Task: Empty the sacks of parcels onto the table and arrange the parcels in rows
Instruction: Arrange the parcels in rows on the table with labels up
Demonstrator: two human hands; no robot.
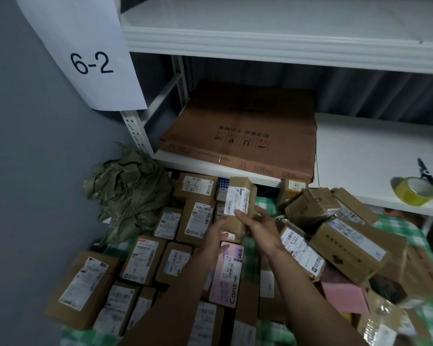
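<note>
Both hands are holding one box [238, 204] upright, long axis vertical, above the rows [160, 243]: right hand [256, 227] gripping its right side, left hand [216, 237] curled at its base. Rows are lying left; the left hand is nearer.

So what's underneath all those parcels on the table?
A green-and-white checked cloth shows in the gaps between the parcels and at the table's edges. The tabletop itself is covered by it, so its surface can't be seen, nor anything beneath the heap on the right.
</note>
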